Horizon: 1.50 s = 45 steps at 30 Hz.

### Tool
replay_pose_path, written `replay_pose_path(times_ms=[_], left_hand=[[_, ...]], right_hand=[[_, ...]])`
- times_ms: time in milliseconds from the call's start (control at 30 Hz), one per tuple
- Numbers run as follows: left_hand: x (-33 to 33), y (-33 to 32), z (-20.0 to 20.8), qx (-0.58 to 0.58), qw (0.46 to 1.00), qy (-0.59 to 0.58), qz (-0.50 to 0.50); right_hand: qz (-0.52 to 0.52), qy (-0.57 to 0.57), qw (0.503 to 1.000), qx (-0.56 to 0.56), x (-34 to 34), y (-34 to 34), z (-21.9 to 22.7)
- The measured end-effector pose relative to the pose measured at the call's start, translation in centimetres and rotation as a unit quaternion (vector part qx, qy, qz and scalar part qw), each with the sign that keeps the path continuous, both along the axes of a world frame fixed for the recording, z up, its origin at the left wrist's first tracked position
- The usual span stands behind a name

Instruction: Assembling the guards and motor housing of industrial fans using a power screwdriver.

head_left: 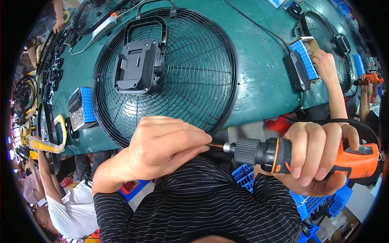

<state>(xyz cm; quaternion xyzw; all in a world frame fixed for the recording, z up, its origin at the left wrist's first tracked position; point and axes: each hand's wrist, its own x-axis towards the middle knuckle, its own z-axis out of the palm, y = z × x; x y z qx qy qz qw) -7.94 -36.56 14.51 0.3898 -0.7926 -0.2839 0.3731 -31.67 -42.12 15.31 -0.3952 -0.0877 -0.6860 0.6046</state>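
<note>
My right hand is wrapped round an orange and black electric screwdriver, held level with its bit pointing left. At the tip of that bit, the fingertips of my left hand are pinched together; whatever lies between them is too small and hidden to name. Just beyond my hands, a round black wire fan guard lies on the table. A dark grey housing with a black handle bracket sits on the guard, left of its middle.
The green tabletop is shared. A blue box of screws stands left of the guard. At right, another person's hand reaches into a second screw box, beside a black power adapter. Blue plastic crates are below.
</note>
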Motion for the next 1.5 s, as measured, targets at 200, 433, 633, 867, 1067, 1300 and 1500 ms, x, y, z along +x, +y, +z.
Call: replay_pose_path(times_ms=[200, 433, 633, 867, 1067, 1300, 1500], left_hand=[[-0.4, -0.3, 0.1, 0.001, 1.000, 0.000, -0.008], [-0.9, -1.0, 0.8, 0.088, 0.995, 0.006, -0.035], [-1.6, -2.9, 0.8, 0.153, 0.988, 0.019, -0.030], [-3.5, -8.1, 1.3, 0.061, 0.994, -0.065, -0.064], [-4.9, -13.1, -1.0, -0.054, 0.985, -0.158, -0.048], [-5.0, -16.9, -2.4, 0.062, 0.902, -0.390, -0.175], [-3.5, -17.1, -1.3, 0.133, 0.916, -0.270, -0.263]], right_hand=[[0.002, -0.009, 1.000, -0.002, -0.2, -0.2, -0.2], [0.046, 0.030, 0.997, -0.058, -1.0, -1.3, -0.3], [0.003, 0.044, 0.997, -0.058, -2.0, -1.5, 0.4], [-0.092, 0.075, 0.991, -0.068, -2.6, -2.5, 2.3], [-0.060, 0.287, 0.951, -0.096, -3.5, -7.0, 2.1], [-0.072, 0.339, 0.936, -0.054, -0.1, -9.1, -0.9], [-0.073, 0.343, 0.936, -0.032, 0.9, -9.4, -1.6]])
